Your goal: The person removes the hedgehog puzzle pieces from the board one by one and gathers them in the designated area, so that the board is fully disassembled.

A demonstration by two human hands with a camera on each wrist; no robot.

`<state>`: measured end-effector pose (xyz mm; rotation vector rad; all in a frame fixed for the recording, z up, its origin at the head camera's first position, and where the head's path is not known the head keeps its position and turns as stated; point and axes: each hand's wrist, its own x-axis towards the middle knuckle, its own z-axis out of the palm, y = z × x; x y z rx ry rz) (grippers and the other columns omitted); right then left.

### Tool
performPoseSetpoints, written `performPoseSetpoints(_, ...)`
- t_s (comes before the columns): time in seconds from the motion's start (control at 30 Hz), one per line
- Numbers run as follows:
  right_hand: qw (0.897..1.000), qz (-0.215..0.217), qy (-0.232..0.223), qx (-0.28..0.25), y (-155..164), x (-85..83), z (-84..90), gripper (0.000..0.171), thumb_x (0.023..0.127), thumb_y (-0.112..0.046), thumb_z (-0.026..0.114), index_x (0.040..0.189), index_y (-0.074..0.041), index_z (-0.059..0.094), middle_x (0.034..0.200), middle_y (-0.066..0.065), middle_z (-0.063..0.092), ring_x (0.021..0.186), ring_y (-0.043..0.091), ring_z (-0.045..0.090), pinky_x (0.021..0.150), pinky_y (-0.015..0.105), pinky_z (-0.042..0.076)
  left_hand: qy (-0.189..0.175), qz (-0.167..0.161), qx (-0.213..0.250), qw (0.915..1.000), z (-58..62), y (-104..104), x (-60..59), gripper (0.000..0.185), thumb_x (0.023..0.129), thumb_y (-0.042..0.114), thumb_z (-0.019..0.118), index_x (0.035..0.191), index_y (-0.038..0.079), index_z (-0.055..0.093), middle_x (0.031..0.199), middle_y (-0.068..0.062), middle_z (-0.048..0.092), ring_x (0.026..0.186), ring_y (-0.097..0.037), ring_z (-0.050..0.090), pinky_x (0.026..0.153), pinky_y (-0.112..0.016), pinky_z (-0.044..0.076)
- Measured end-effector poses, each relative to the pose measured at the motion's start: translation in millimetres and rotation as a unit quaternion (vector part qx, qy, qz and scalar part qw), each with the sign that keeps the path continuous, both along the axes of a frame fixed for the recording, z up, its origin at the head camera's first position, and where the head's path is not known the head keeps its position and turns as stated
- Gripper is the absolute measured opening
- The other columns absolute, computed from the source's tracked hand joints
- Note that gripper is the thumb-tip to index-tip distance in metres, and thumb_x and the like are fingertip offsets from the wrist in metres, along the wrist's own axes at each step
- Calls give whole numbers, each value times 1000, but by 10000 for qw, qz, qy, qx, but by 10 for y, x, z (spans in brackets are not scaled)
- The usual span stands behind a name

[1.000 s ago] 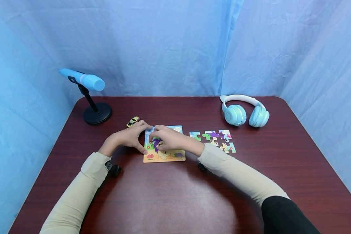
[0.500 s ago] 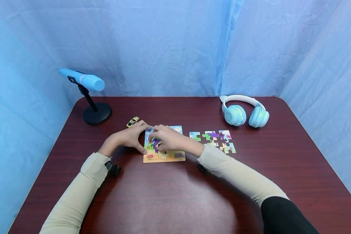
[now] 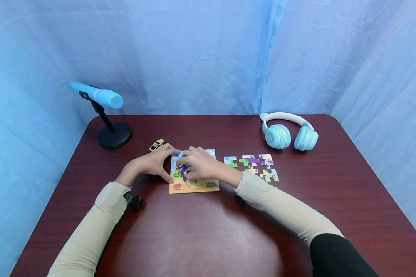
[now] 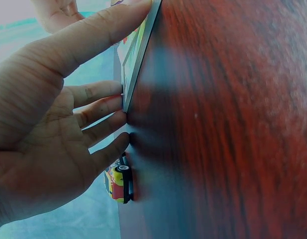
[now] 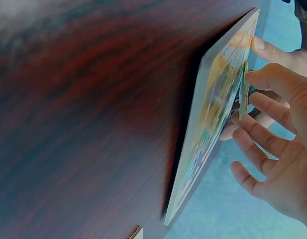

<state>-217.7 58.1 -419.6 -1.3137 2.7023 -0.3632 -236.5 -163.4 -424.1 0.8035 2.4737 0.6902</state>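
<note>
Right now, both hands meet over the board, a little left of the table's middle.
Board: the puzzle board [image 3: 194, 184] lies flat on the table [image 3: 208, 238], its near edge bare and its far part under the hands.
Left hand: the left hand [image 3: 152, 163] stands at the board's left edge, thumb at the near part of that edge, fingers [image 4: 101, 107] straight and slightly spread, tips touching the far-left corner.
Right hand: the right hand [image 3: 201, 165] rests on top of the board; its fingers [image 5: 265, 107] curl loosely round a piece [image 5: 243, 92] on the picture, thumb and forefinger pinching it.
Car: a small yellow car [image 3: 157, 144] sits just beside the left fingertips, on the far side.
Loose pieces: the pieces [image 3: 252, 166] lie in a cluster right of the board, near the right sleeve.
Far edge: a microphone [image 3: 102, 111] stands at far left, headphones [image 3: 288, 132] at far right, both well apart from the hands.
Room: bare table spreads on the near side, between the forearms and out to both side edges.
</note>
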Motion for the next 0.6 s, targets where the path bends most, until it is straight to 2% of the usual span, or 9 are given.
performPoseSetpoints(0.33, 9995, 35, 170, -254, 76, 7, -7, 29, 90, -26, 74, 118, -21, 74, 118, -1, 71, 101, 18, 54, 85, 36, 42, 32, 13, 1, 10000, -9, -9, 7, 102, 76, 33, 92, 155, 0, 36, 144, -17, 41, 135, -33, 39, 115, -55, 37)
performPoseSetpoints(0.6, 9966, 199, 415, -690, 388, -12, 26, 28, 87, -24, 77, 115, -19, 75, 108, -1, 71, 92, 17, 54, 79, 35, 44, 85, 27, -29, 10000, 6, -7, 19, 102, 75, 32, 92, 155, 0, 37, 143, -17, 41, 133, -33, 40, 114, -54, 40)
